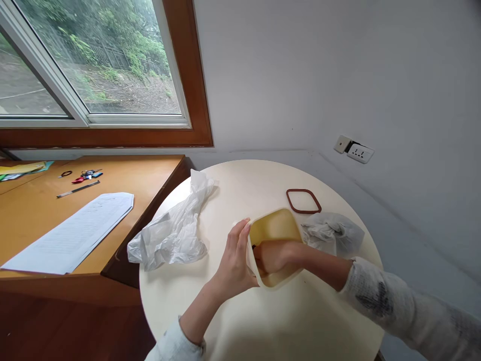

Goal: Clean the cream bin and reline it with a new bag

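Container (276,222) gripped by left fingers (241,236); right fingers (265,257) inside it, whether holding anything I can't say.

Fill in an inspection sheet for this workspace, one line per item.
Surface: round table, cream top, partly covered.
Job's things: pale container, held tilted, mouth toward the camera; a small dark patch inside is unclear.
Clutter: crumpled white bag at left; reddish-brown ring and knotted bag at right; papers, pen and keys on the neighbouring desk.
Grips: bare hands; left grip holds the container's side; right grip is inside it, fingertips hidden.
Cables: nothing seen on the table.
Surroundings: window above the desk; wall socket at right, no plug in it.
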{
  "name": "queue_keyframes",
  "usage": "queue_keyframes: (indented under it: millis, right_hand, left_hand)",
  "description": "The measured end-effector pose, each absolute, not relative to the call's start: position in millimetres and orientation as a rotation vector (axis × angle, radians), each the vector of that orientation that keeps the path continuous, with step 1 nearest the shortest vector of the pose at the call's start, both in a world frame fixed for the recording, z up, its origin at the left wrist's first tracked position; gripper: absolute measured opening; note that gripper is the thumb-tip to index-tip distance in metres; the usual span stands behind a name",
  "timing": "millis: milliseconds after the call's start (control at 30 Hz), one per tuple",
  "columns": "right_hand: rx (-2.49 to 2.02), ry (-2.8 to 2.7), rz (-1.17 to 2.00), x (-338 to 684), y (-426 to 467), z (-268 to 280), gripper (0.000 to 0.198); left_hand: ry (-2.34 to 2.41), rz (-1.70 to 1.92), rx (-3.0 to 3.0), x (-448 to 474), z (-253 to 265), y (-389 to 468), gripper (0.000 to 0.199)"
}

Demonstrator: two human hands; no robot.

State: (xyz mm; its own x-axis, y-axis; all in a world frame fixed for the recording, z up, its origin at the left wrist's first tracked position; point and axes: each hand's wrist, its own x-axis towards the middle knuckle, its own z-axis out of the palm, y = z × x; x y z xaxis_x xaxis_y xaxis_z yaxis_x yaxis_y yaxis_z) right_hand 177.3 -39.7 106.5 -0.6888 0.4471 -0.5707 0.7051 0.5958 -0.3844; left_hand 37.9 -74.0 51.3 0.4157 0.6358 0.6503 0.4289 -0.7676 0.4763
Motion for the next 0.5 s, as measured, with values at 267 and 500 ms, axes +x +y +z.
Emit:
queue_keyframes:
  millis: [267, 500]
  right_hand:
    - [1.032, 2.341, -0.513, 185.8, -39.6, 120.2, 0.004]
    - [1.169, 2.551, -0.668, 237.1, -73.2, 169.0, 0.03]
  left_hand:
    - [1.009, 1.187, 2.536, 39.6, 62.1, -64.9, 0.117]
    - [0.983, 1.016, 2.502, 37.9, 78.8, -49.0, 0.122]
